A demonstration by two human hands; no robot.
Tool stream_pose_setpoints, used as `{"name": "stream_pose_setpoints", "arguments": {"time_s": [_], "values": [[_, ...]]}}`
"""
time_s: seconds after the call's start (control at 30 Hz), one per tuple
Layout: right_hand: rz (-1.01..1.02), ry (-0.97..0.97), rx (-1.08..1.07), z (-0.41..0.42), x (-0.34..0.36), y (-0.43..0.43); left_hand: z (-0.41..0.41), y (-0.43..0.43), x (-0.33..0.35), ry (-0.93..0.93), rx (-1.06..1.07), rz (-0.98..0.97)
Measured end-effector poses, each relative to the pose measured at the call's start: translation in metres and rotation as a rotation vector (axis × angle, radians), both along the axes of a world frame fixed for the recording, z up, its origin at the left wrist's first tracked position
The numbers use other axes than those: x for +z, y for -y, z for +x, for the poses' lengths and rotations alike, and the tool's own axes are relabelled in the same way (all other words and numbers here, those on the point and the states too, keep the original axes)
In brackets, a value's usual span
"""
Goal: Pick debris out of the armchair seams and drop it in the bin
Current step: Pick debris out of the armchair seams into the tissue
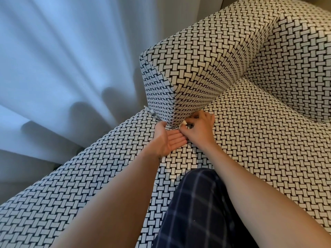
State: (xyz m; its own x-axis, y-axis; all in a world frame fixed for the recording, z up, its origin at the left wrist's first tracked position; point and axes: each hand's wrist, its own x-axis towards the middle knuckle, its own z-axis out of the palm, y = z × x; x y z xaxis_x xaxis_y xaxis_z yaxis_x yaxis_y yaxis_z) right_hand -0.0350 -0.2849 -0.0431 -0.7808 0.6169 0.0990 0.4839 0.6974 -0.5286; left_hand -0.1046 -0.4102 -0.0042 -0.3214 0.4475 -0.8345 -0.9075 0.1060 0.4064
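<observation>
Head view. We see the person's left hand (170, 141) lying palm up on the seat cushion (259, 140) of the armchair (295, 59). Its fingers are straight and hold nothing, and their tips meet the right hand (198, 130). The right hand has its fingers curled and pinches a small pale scrap of debris (184, 123) at the seam where the foot of the armrest (197, 59) meets the cushion. Frayed threads (152, 112) hang at the armrest's outer lower corner, near the left thumb. A knee in dark checked trousers (197, 208) lies over the cushion between the forearms. A pale curtain (62, 59) hangs left of the chair.
</observation>
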Motion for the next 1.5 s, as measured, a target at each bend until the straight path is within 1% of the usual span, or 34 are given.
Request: {"name": "stream_pose_setpoints", "arguments": {"time_s": [0.13, 0.37, 0.43, 0.53, 0.8, 1.0, 1.07, 1.5], "values": [[0.034, 0.014, 0.057, 0.005, 0.000, -0.001, 0.000, -0.001, -0.001, -0.007, 0.000, -0.017], [0.047, 0.042, 0.241, 0.022, 0.005, 0.008, 0.002, -0.002, 0.000, -0.033, 0.002, -0.038], [0.023, 0.018, 0.190, 0.019, 0.005, 0.009, 0.002, -0.002, 0.000, -0.041, 0.000, -0.038], [0.015, -0.014, 0.041, 0.014, 0.004, 0.008, 0.001, -0.002, 0.001, -0.041, 0.001, -0.033], [0.138, 0.289, 0.109, -0.005, -0.003, 0.001, 0.002, -0.002, 0.002, -0.045, 0.016, -0.029], [0.096, 0.526, 0.143, -0.022, 0.007, -0.004, 0.004, -0.002, 0.004, -0.035, 0.021, -0.012], [0.069, 0.565, 0.152, -0.023, 0.009, -0.005, 0.003, 0.000, 0.004, -0.032, 0.022, -0.008], [-0.026, 0.352, 0.181, -0.007, -0.001, -0.007, -0.001, -0.003, 0.000, -0.009, 0.016, -0.035]]}}
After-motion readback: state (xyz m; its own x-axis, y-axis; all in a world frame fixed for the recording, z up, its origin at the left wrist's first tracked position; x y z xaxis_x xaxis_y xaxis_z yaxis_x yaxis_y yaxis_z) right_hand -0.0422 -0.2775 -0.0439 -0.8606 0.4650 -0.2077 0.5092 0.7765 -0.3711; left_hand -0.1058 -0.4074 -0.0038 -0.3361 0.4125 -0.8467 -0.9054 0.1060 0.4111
